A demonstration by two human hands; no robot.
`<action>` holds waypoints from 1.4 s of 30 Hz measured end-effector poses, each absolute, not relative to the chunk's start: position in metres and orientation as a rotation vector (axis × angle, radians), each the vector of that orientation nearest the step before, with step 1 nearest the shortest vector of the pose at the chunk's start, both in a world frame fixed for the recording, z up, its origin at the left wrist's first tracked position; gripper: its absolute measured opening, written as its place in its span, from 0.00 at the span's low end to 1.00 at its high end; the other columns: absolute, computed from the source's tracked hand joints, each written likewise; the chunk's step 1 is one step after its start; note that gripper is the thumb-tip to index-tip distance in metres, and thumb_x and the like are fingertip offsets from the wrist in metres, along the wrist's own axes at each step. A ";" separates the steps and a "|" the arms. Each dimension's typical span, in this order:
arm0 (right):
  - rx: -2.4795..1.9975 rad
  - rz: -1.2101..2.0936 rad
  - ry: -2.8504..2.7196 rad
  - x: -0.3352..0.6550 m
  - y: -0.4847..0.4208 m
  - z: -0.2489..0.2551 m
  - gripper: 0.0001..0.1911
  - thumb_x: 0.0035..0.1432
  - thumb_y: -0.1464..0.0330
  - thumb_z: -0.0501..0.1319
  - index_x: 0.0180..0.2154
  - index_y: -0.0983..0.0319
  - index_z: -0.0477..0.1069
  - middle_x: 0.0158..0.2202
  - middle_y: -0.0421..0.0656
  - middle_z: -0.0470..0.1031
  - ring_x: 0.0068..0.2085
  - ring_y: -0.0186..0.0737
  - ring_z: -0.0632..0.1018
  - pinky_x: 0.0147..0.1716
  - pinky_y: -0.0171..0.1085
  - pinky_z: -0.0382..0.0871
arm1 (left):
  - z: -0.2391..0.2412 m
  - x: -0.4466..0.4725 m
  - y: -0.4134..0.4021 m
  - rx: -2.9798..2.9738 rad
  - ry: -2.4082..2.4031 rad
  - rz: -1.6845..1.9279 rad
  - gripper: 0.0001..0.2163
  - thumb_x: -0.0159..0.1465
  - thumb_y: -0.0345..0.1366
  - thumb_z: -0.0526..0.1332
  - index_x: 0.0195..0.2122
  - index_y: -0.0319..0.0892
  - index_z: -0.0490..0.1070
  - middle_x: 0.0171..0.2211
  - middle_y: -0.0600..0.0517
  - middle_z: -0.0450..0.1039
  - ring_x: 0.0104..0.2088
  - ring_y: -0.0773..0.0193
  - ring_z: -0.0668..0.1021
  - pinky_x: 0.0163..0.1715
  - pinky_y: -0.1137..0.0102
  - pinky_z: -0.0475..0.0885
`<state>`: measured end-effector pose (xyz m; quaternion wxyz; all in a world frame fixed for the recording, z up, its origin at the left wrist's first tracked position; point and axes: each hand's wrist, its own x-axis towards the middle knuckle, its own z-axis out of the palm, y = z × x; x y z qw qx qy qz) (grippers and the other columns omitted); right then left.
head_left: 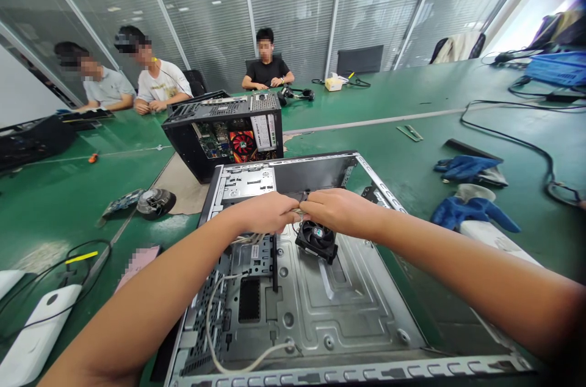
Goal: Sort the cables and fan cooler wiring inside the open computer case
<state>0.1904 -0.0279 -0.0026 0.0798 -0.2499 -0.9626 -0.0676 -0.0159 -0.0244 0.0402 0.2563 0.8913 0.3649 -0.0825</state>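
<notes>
An opened computer case (357, 307) lies on its side before me, its bare metal panel facing up. Over it my left hand (270, 212) and my right hand (339, 211) meet, fingers pinched together on a thin bundle of cables (300, 211). Just beneath my right hand is a black cooling fan (317, 235); whether it hangs or rests on the panel I cannot tell. More pale cables (251, 239) run under my left wrist beside the drive bay (256, 260). A loose grey cable (215, 338) curves across the case's near left corner.
A second computer tower (220, 137) with a red fan stands beyond the case. A round cooler (156, 202) lies at left. Blue gloves (471, 210) and a black cable (517, 137) lie at right. Three people sit across the green table (348, 106).
</notes>
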 end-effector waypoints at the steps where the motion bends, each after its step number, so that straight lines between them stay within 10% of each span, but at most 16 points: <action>1: -0.733 -0.213 -2.876 0.191 -0.028 -0.003 0.13 0.68 0.68 0.49 0.34 0.64 0.68 0.29 0.44 0.70 0.28 0.35 0.67 0.29 0.37 0.53 | 0.040 -0.016 -0.025 2.416 0.985 -0.219 0.13 0.67 0.42 0.48 0.32 0.42 0.67 0.22 0.54 0.72 0.25 0.65 0.73 0.29 0.70 0.63; 20: -0.899 0.500 -2.829 0.184 -0.032 0.013 0.21 0.69 0.65 0.41 0.31 0.63 0.66 0.29 0.45 0.71 0.29 0.36 0.67 0.30 0.37 0.53 | 0.037 -0.011 -0.031 2.726 1.091 -0.321 0.17 0.69 0.43 0.45 0.34 0.43 0.70 0.29 0.49 0.74 0.27 0.62 0.72 0.26 0.68 0.58; 42: -1.014 0.116 -2.900 0.185 -0.036 0.011 0.10 0.66 0.68 0.48 0.35 0.63 0.65 0.32 0.45 0.74 0.29 0.37 0.70 0.26 0.37 0.45 | 0.036 -0.012 -0.028 2.626 1.063 -0.276 0.15 0.69 0.42 0.47 0.42 0.42 0.70 0.36 0.46 0.77 0.34 0.57 0.76 0.31 0.68 0.64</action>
